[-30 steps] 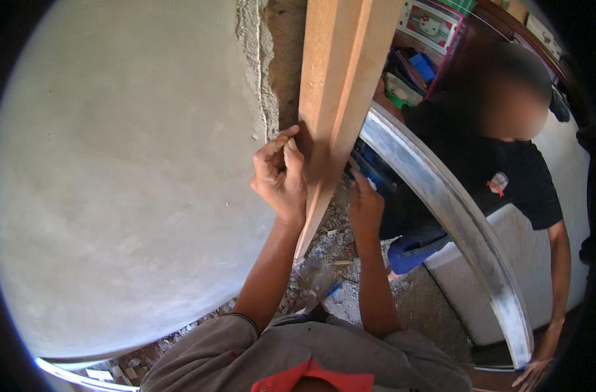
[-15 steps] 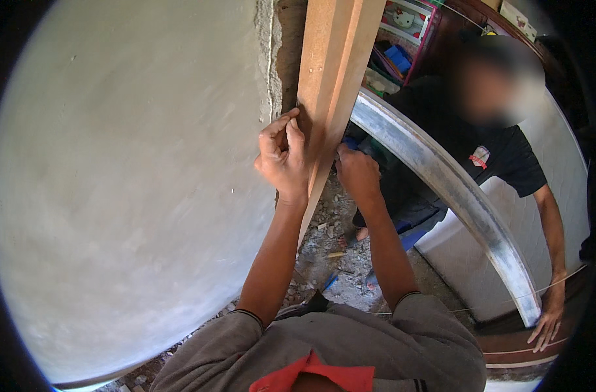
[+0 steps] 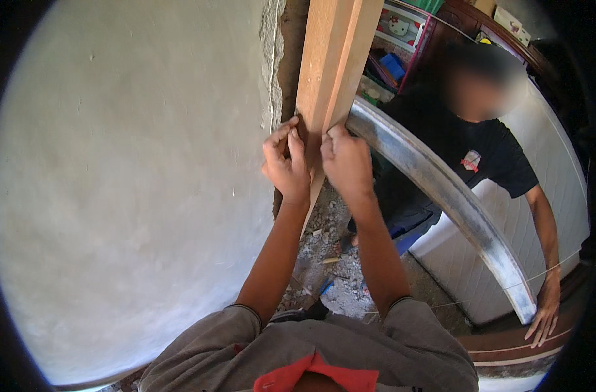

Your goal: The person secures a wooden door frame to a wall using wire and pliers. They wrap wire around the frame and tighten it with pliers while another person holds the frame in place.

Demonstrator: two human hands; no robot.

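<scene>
An upright wooden frame post (image 3: 325, 59) with a stepped edge stands beside a plastered wall. My left hand (image 3: 287, 164) is at the post's left edge, thumb and fingers pinched together. Whatever sits between those fingertips is too small to make out. On the other side of the post, my right hand (image 3: 350, 160) is closed, its knuckles up and fingertips against the step in the wood. What it holds, if anything, is hidden. Just right of that hand is the upper end of a long, worn metal straightedge (image 3: 441, 175).
The grey plastered wall (image 3: 135, 176) fills the left, with a rough broken edge by the post. A co-worker in a black shirt (image 3: 507, 157) stands at right, one hand (image 3: 545, 320) by the straightedge's lower end. Rubble (image 3: 330, 248) covers the floor. A thin string crosses at lower right.
My right hand has moved up and left, from beside the post onto its stepped face. My left hand stays pinched at the post's left edge, slightly lower in the view.
</scene>
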